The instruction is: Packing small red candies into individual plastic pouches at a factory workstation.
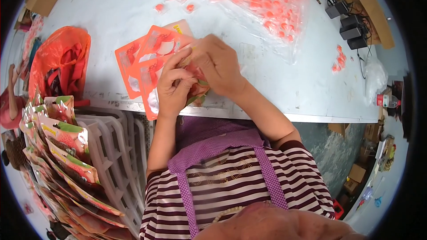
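Near the table's front edge, my left hand (172, 86) pinches a small printed pouch (199, 90) in red and green, fingers curled round its left side. My right hand (219, 64) is bent over the top of the same pouch, its fingertips closed on it; what lies between them is partly hidden. Left of my hands, several red-orange printed cards (149, 78) lie overlapping, fanned out, with a paler one beneath. Beyond them lie several small red pieces (190, 7) in clear wrappers.
A large clear plastic bag (284, 18) of red pieces lies at the back. Black power adapters (351, 26) with cables lie at the right. At the left are a red plastic bag (66, 58) and a crate (104, 146) with many printed pouches (71, 151).
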Demonstrator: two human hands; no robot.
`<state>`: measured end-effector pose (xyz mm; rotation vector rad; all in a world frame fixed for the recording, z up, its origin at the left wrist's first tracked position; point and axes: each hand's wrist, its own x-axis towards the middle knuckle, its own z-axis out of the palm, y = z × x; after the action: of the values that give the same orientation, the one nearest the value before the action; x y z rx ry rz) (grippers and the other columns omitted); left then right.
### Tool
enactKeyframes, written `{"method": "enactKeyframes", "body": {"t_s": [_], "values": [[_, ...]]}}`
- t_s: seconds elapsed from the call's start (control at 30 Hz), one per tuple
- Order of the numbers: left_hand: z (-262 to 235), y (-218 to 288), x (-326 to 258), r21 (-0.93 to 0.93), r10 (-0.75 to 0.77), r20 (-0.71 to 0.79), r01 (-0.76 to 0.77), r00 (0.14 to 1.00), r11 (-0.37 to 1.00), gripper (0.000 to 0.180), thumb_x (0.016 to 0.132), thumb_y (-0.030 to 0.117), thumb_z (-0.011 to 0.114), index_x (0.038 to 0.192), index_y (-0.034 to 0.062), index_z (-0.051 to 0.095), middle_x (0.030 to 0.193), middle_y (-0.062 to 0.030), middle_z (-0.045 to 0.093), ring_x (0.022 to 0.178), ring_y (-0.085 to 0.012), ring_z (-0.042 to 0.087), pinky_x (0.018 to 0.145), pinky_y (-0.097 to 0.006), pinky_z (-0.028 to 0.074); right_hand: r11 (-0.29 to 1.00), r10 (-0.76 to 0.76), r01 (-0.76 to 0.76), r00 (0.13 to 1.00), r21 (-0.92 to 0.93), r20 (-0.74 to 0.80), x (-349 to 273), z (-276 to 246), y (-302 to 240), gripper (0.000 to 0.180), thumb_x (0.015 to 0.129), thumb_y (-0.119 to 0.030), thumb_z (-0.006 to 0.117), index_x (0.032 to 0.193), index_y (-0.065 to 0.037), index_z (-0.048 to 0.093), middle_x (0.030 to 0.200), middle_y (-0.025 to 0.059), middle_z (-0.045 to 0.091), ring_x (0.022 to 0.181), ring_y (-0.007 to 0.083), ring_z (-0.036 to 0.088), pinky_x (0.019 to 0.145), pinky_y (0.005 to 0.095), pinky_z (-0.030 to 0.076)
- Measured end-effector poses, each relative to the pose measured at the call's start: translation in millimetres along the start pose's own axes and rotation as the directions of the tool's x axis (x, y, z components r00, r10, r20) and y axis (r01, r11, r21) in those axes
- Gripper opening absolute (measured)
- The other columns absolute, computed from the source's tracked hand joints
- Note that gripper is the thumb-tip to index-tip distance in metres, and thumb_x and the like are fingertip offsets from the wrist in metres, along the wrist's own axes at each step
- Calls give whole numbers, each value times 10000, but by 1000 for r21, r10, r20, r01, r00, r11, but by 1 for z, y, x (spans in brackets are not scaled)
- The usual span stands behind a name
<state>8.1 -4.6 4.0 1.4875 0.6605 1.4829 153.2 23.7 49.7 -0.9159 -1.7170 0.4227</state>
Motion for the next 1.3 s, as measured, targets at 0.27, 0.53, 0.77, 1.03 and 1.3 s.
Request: {"method": "enactKeyframes", "body": {"t_s": [0.27,0.53,0.77,1.03,1.3], "values": [[-6,3,3,67,88,74,-93,993,993,53,819,-7,589,823,30,552,1213,-206,490,1156,-319,482,949,-414,410,889,84,-356,746,289,660,-6,-15,-15,588,866,-583,402,757,-28,561,766,73,601,733,246,587,661,344,445],[-7,11,9,-6,112,56,-112,992,994,72,807,28,622,848,33,563,1203,-204,502,1173,-321,465,985,-433,371,868,-97,2,981,497,167,-23,-17,-7,505,895,-471,451,910,12,600,1015,125,585,874,241,584,815,375,451],[-11,9,5,-42,108,-14,-109,994,993,77,824,22,607,864,38,544,1195,-198,510,1155,-314,483,991,-437,372,862,403,-271,879,-429,256,-35,-67,1,249,757,-109,655,973,-3,591,1079,125,559,944,263,551,821,317,450],[-9,8,6,-27,122,56,-121,991,992,94,822,5,602,902,41,569,1196,-181,508,1149,-298,488,987,-425,375,889,430,-356,866,-288,257,-41,-72,7,172,734,-39,668,901,-20,629,863,96,607,865,258,572,726,335,473],[-4,17,2,-43,16,-2,-16,1000,999,57,815,-14,599,843,31,578,1191,-183,510,1121,-255,504,926,-384,428,996,-89,87,967,16,239,-36,-40,-10,224,756,-110,697,960,-42,634,957,98,623,933,259,582,789,374,474]]}}
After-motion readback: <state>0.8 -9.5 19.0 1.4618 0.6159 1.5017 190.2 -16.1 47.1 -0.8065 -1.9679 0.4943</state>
